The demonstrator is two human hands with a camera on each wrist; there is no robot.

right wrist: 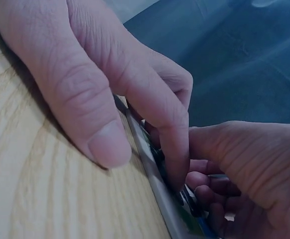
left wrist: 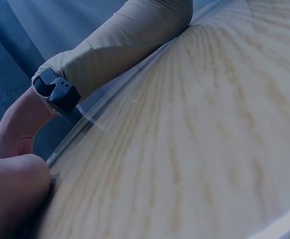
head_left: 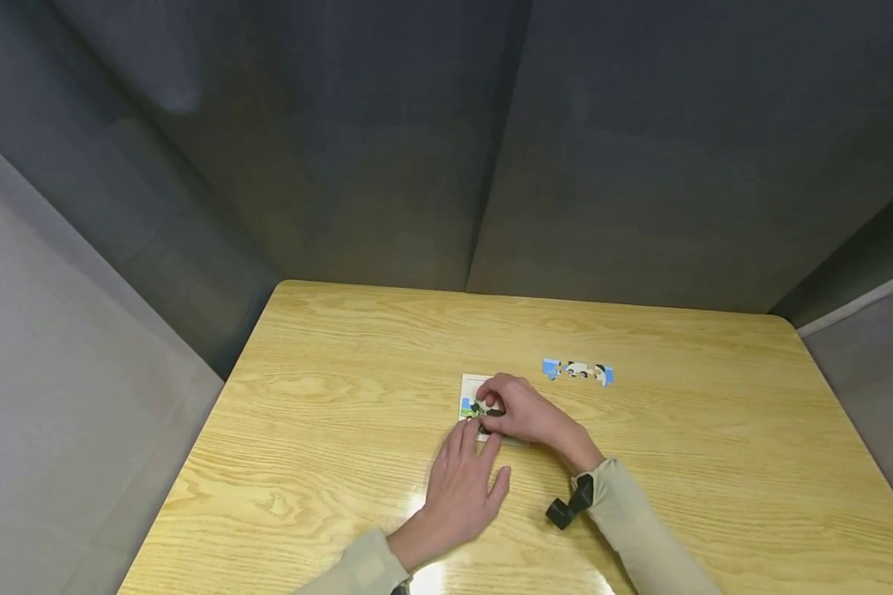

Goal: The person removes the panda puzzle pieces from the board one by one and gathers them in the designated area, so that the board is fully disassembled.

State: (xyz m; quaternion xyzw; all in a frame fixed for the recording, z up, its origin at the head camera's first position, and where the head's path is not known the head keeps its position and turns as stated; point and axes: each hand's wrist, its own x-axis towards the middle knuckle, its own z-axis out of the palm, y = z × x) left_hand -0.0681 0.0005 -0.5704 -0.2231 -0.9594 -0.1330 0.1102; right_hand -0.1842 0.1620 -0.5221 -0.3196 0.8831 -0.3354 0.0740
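A small jigsaw puzzle in a white-edged tray [head_left: 465,383] lies mid-table, partly hidden under the hands. Blue, green and black-and-white picture parts show on it. My right hand [head_left: 524,411] comes over it from the right, fingers bent, pinching a dark puzzle piece [head_left: 495,410] at the board. Reaching in from below, my left hand [head_left: 460,487] keeps its fingers extended, fingertips at the tray's near edge and the thumb spread away. In the right wrist view the left index finger [right wrist: 172,144] presses down on the puzzle, close beside the curled fingers of the right hand [right wrist: 254,174].
Several loose puzzle pieces [head_left: 578,371], blue and black-and-white, lie in a row to the upper right of the tray. The wooden table [head_left: 327,364] has rounded far corners. Dark curtains [head_left: 387,165] hang behind it. A black wrist mount [head_left: 571,502] juts from the right sleeve.
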